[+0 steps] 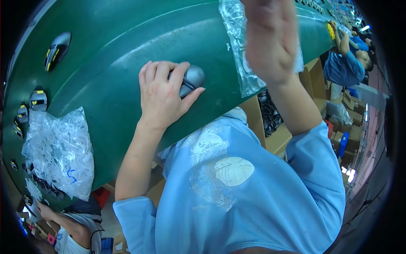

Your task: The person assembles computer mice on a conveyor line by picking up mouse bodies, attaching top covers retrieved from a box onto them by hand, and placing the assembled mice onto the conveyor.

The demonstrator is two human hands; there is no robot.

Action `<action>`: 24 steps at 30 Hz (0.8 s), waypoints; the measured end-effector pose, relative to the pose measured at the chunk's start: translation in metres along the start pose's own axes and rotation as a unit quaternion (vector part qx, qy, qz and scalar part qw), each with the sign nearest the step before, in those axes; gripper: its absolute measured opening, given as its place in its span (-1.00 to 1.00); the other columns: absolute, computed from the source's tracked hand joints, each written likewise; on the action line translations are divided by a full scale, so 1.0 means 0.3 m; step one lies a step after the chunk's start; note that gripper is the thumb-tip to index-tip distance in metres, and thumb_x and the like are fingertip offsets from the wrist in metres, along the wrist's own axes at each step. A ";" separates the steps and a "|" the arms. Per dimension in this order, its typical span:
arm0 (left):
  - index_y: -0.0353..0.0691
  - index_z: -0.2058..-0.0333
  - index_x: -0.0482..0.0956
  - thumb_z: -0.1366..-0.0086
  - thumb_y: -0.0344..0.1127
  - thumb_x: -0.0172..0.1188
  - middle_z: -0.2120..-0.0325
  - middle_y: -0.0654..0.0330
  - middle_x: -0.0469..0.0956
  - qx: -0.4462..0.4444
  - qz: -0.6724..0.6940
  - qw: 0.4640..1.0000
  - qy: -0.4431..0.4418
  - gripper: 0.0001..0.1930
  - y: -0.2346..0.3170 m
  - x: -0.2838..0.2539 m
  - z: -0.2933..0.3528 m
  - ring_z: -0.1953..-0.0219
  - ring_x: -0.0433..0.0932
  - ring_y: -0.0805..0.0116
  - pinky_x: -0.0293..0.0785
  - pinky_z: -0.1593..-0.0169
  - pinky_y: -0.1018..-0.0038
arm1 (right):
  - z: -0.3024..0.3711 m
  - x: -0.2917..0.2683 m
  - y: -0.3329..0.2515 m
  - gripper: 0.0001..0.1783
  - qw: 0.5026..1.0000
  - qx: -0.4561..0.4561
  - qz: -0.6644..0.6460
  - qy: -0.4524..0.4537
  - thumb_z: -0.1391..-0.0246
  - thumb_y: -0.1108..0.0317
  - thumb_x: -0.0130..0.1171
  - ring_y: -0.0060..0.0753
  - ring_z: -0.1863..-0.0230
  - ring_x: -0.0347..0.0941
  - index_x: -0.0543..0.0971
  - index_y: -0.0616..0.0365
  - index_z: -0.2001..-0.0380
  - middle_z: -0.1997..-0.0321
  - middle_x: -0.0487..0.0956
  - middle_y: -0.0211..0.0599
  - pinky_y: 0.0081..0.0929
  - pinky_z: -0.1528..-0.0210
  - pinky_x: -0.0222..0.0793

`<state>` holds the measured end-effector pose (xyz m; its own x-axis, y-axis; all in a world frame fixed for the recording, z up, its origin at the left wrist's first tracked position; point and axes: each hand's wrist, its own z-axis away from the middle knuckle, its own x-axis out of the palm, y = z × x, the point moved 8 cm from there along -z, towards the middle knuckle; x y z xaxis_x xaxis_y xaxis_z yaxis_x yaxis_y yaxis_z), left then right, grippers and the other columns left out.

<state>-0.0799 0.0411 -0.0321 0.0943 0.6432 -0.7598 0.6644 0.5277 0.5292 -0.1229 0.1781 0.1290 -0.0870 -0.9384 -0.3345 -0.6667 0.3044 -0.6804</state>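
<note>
My left hand [163,91] is closed around a grey computer mouse [195,76] on the green work surface. Its fingers lie over the far side, with the thumb against the near side. The mouse's rounded grey end shows; the palm side of the grip is partly hidden. My right hand [271,46] is raised at the top edge, smeared by motion, with its fingertips out of the picture. Beside and partly behind it lies a clear plastic bag [237,42]. Whether that hand holds anything does not show.
Another grey mouse with yellow marks [58,50] lies at far left, with several similar parts near a clear bag of small translucent pieces [61,148]. A cardboard box of dark parts [270,113] stands below the surface's near edge. Co-workers [349,70] sit at right and lower left.
</note>
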 end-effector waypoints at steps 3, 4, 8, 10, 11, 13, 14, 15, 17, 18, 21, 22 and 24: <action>-0.11 -0.06 0.74 -0.13 0.01 0.60 0.08 0.09 0.62 0.043 0.003 0.999 0.002 -0.43 0.013 -0.034 -0.019 -0.03 0.56 -0.03 0.39 -0.23 0.02 | 0.113 -0.228 -0.034 -0.55 0.991 -0.015 0.101 -0.085 -0.60 0.24 0.00 -0.31 0.03 0.64 0.53 0.42 -0.28 -0.02 0.71 -0.09 -0.41 -0.09 0.52; -0.10 -0.04 0.75 -0.15 0.00 0.60 0.08 0.08 0.63 0.020 -0.013 1.000 0.004 -0.47 -0.020 -0.053 -0.032 -0.02 0.57 -0.03 0.42 -0.21 0.02 | 0.145 -0.278 -0.013 -0.64 0.988 0.032 0.119 -0.094 -0.56 0.32 0.10 -0.43 0.09 0.63 0.65 0.40 -0.15 0.03 0.74 -0.12 -0.47 0.01 0.54; -0.11 -0.13 0.73 -0.29 0.06 0.50 0.00 -0.02 0.69 -0.047 -0.161 0.984 0.068 -0.46 -0.268 -0.197 -0.224 -0.05 0.62 -0.09 0.49 -0.14 0.07 | 0.307 -0.471 0.191 -0.85 0.943 0.172 0.261 -0.114 -0.43 0.42 0.30 -0.44 0.27 0.65 0.79 0.20 0.08 0.21 0.77 -0.28 -0.51 0.15 0.54; -0.14 -0.27 0.65 -0.39 0.24 0.38 -0.14 -0.12 0.65 -0.070 -0.329 0.933 0.125 -0.32 -0.361 -0.216 -0.329 -0.17 0.60 -0.13 0.44 -0.29 0.03 | 0.377 -0.484 0.258 -0.85 0.924 0.214 0.289 -0.129 -0.34 0.34 0.39 -0.30 0.20 0.66 0.79 0.11 0.09 0.20 0.75 -0.32 -0.39 0.11 0.56; -0.15 -0.28 0.64 -0.39 0.26 0.37 -0.17 -0.15 0.64 -0.039 -0.308 0.944 0.113 -0.30 -0.377 -0.181 -0.395 -0.20 0.59 -0.15 0.43 -0.33 0.02 | 0.404 -0.452 0.275 -0.82 0.914 0.182 0.314 -0.181 -0.29 0.30 0.42 -0.22 0.15 0.64 0.79 0.08 0.10 0.20 0.74 -0.32 -0.30 0.07 0.56; -0.23 -0.29 0.61 -0.40 0.29 0.35 -0.22 -0.20 0.61 -0.013 -0.242 0.968 0.069 -0.24 -0.377 -0.080 -0.508 -0.24 0.57 -0.19 0.41 -0.36 0.01 | 0.473 -0.393 0.334 -0.81 0.874 0.209 0.336 -0.282 -0.21 0.21 0.44 -0.07 0.01 0.58 0.75 0.02 0.17 0.22 0.68 -0.33 -0.11 -0.06 0.54; -0.30 -0.29 0.60 -0.39 0.30 0.35 -0.23 -0.23 0.60 -0.015 -0.195 0.980 0.039 -0.21 -0.350 -0.005 -0.568 -0.26 0.56 -0.22 0.40 -0.37 0.00 | 0.486 -0.385 0.346 -0.81 0.878 0.207 0.334 -0.273 -0.21 0.21 0.44 -0.07 0.01 0.58 0.75 0.02 0.17 0.22 0.68 -0.33 -0.11 -0.06 0.54; -0.35 -0.30 0.58 -0.38 0.35 0.33 -0.24 -0.25 0.60 -0.032 -0.178 0.983 0.034 -0.14 -0.341 0.054 -0.631 -0.28 0.55 -0.23 0.40 -0.38 0.00 | 0.503 -0.361 0.371 -0.84 0.867 0.213 0.332 -0.303 -0.23 0.22 0.41 -0.07 0.03 0.59 0.72 0.03 0.21 0.24 0.67 -0.33 -0.11 -0.03 0.54; -0.45 -0.34 0.51 -0.29 0.49 0.31 -0.24 -0.29 0.59 -0.083 -0.142 0.986 0.022 0.04 -0.304 0.167 -0.766 -0.32 0.52 -0.27 0.38 -0.40 -0.01 | 0.518 -0.345 0.389 -0.84 0.867 0.197 0.331 -0.317 -0.29 0.24 0.36 -0.07 0.07 0.60 0.63 0.06 0.29 0.28 0.65 -0.32 -0.11 0.04 0.54; -0.49 -0.37 0.46 -0.23 0.58 0.30 -0.24 -0.31 0.59 -0.118 -0.125 0.985 0.014 0.15 -0.280 0.212 -0.825 -0.33 0.51 -0.30 0.37 -0.41 -0.02 | 0.514 -0.344 0.388 -0.84 0.871 0.189 0.330 -0.312 -0.29 0.24 0.36 -0.07 0.07 0.60 0.63 0.06 0.29 0.28 0.65 -0.32 -0.11 0.04 0.54; -0.41 -0.46 0.36 -0.05 0.66 0.33 -0.29 -0.32 0.54 -0.219 -0.132 0.966 -0.033 0.31 -0.234 0.305 -0.922 -0.33 0.49 -0.39 0.38 -0.43 0.01 | 0.495 -0.378 0.357 -0.86 0.906 0.199 0.298 -0.225 -0.26 0.29 0.39 -0.04 0.19 0.60 0.64 0.07 0.26 0.30 0.66 -0.28 -0.12 0.13 0.52; -0.41 -0.46 0.36 -0.05 0.66 0.33 -0.29 -0.32 0.54 -0.220 -0.136 0.966 -0.029 0.31 -0.255 0.313 -0.938 -0.33 0.49 -0.39 0.38 -0.43 0.01 | 0.475 -0.400 0.329 -0.87 0.926 0.197 0.270 -0.176 -0.28 0.28 0.38 -0.06 0.22 0.61 0.65 0.07 0.26 0.30 0.68 -0.28 -0.15 0.18 0.52; -0.39 -0.41 0.43 -0.15 0.53 0.31 -0.27 -0.28 0.55 -0.208 -0.201 0.955 -0.072 0.15 -0.279 0.342 -0.953 -0.32 0.52 -0.31 0.44 -0.39 0.02 | 0.451 -0.433 0.285 -0.87 0.944 0.193 0.236 -0.124 -0.29 0.28 0.37 -0.09 0.26 0.62 0.66 0.07 0.26 0.31 0.70 -0.28 -0.19 0.22 0.52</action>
<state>-0.3376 0.2215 -0.0464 0.0154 0.2754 -0.9612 0.3197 0.9095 0.2657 -0.0683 0.3481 0.0261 -0.0981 -0.6309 -0.7697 -0.2727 0.7608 -0.5889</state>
